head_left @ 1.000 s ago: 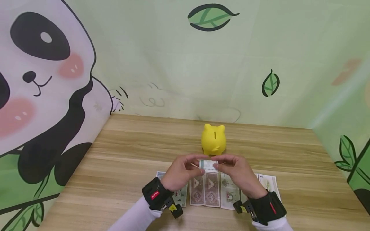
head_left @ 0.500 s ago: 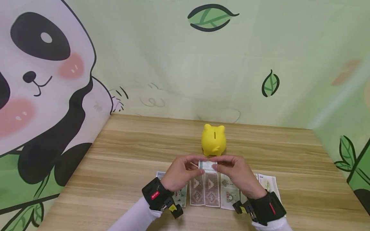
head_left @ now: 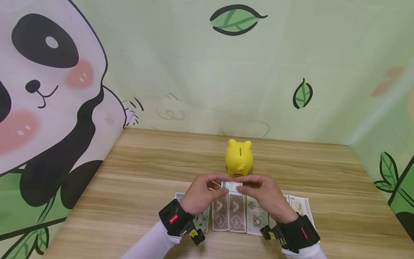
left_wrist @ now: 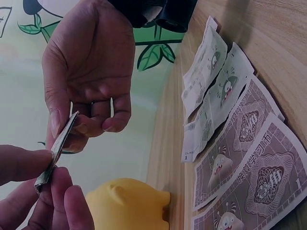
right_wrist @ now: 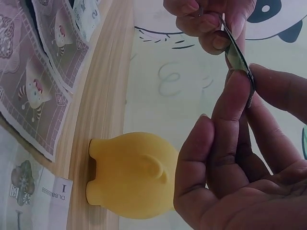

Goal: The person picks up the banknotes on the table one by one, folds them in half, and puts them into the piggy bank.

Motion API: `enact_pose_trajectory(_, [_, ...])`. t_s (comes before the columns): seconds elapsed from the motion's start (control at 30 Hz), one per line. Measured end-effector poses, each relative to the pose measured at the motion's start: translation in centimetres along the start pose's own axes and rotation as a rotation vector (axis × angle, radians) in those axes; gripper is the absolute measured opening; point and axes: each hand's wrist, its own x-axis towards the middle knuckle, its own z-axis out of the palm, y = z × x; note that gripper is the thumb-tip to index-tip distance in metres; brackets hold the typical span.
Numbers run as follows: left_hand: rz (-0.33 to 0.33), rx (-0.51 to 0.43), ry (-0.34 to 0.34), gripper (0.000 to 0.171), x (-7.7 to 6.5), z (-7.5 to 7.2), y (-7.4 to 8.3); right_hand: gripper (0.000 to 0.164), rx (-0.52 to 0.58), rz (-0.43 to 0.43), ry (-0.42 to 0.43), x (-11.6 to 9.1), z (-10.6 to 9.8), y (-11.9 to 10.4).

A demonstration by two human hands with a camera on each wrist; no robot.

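Observation:
Both hands pinch a small folded bannote-like piece of play money, a folded banknote [head_left: 232, 187], held above the row of notes. My left hand [head_left: 203, 192] grips its left end between thumb and fingers, and my right hand [head_left: 263, 192] grips the right end the same way. In the left wrist view the folded banknote [left_wrist: 56, 151] shows edge-on as a thin strip between the two hands. Under the hands lie brown play banknotes [head_left: 237, 214] and a pale green one [head_left: 257, 216]. Just beyond the fingertips stands a yellow piggy bank [head_left: 239, 158] with a slot on top.
More notes lie at the row's ends, one [head_left: 299, 205] at the right and one [head_left: 202, 219] partly hidden by the left wrist. The wooden tabletop [head_left: 145, 158] meets a green printed backdrop [head_left: 194, 72] with a panda behind the piggy bank.
Both hands stay nearly in place. The folded banknote has shifted very slightly left and toward the person, the right fingertips moving with it.

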Motion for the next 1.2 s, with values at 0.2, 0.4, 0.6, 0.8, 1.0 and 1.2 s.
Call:
enact_pose_trajectory(0.2, [0.007, -0.002, 0.002, 0.031, 0.02, 0.00, -0.03, 0.031, 0.002, -0.002, 0.000, -0.02, -0.02, -0.10])
enact_pose_trajectory(0.4, [0.014, 0.009, 0.011, 0.031, 0.06, 0.05, -0.16, 0.035, 0.007, -0.002, -0.021, 0.01, 0.01, 0.02])
enact_pose_trajectory(0.6, [0.026, 0.017, 0.012, 0.028, 0.09, 0.09, -0.19, 0.035, -0.031, -0.019, -0.029, 0.02, 0.06, 0.09])
enact_pose_trajectory(0.8, [0.032, -0.011, 0.005, 0.023, -0.01, 0.03, -0.13, 0.030, -0.053, -0.038, -0.028, -0.02, 0.04, 0.16])
enact_pose_trajectory(1.0, [0.000, -0.037, 0.014, 0.020, 0.02, 0.13, 0.00, 0.023, -0.054, -0.029, -0.009, 0.12, 0.19, 0.24])
enact_pose_trajectory(1.2, [-0.022, -0.097, -0.006, 0.017, 0.08, 0.28, -0.08, 0.019, -0.027, -0.019, -0.027, 0.13, 0.28, 0.15])
